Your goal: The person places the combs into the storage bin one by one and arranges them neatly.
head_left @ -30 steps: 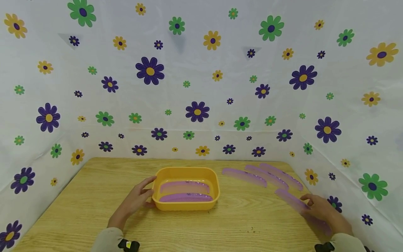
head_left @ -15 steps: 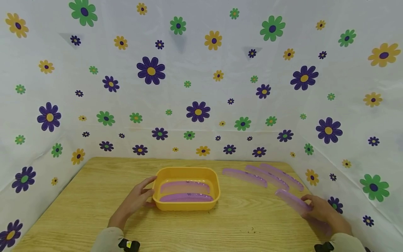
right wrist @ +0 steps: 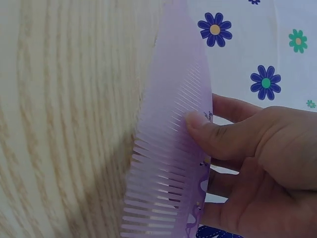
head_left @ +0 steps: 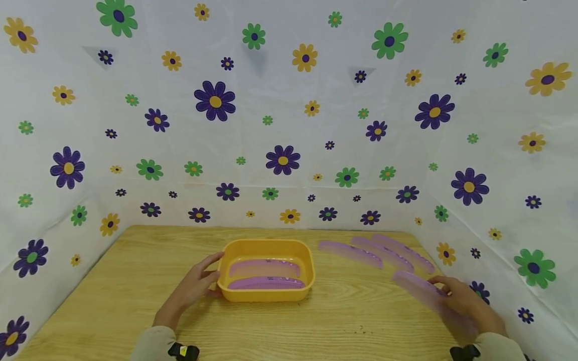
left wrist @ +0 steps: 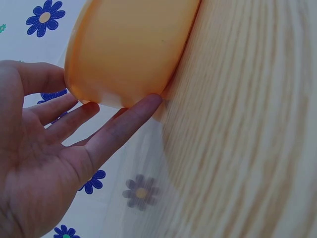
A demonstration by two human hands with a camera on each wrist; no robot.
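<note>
My right hand pinches a translucent purple comb at the right of the table. In the right wrist view, the thumb lies on the comb's face and the fingers are behind its patterned spine; its teeth point left. A yellow rectangular plastic tub stands near the table's middle. Inside it lie two purple combs, one farther back and one nearer. My left hand rests against the tub's left end. The left wrist view has its extended fingertips touching the tub's outer wall.
Three more purple combs lie slanted at the back right of the table: one at the left, one in the middle and one at the right. A white flower-patterned sheet hangs behind and along both sides of the wooden table.
My right hand and the comb have shifted slightly left in the last half second. My left hand and the tub have stayed in place.
</note>
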